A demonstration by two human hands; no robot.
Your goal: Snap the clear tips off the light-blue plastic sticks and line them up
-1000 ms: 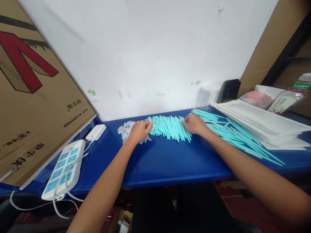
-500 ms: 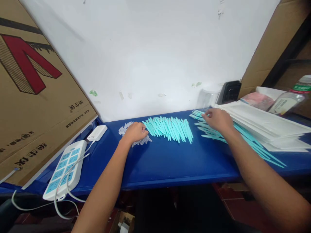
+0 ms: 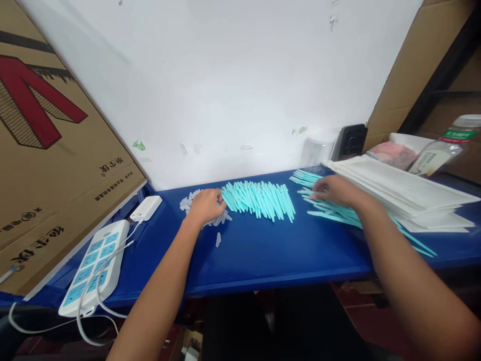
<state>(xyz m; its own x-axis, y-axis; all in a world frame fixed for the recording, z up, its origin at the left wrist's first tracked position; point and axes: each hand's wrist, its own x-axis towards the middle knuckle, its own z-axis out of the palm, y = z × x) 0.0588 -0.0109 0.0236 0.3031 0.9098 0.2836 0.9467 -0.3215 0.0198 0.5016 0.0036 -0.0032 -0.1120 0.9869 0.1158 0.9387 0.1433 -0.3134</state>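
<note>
Over a heap of small translucent plastic caps (image 3: 185, 204), my left hand (image 3: 206, 205) is closed with its fingers curled in; what they hold, if anything, is hidden. One loose cap (image 3: 218, 239) lies apart, in front of the heap. Right beside that hand, a dense row of slim turquoise sticks (image 3: 259, 199) lies slantwise on the blue table (image 3: 240, 265). My right hand (image 3: 334, 191) is among a second, looser spread of long turquoise sticks (image 3: 326, 209), its thumb and fingertips pinched at one stick. My palm and wrist cover part of this spread.
White flat sheets or sleeves (image 3: 406, 195) are stacked at the right, near a plastic bottle (image 3: 439, 150). A clear cup (image 3: 318, 150) and a black object (image 3: 352, 141) stand by the wall. On the left are a power strip (image 3: 95, 265), a white adapter (image 3: 146, 207) and a large carton (image 3: 71, 165).
My right hand has shifted nearer me within the sticks. A single cap now lies in front of the heap, where none lay before. My left hand stays over the caps. The view has shifted slightly.
</note>
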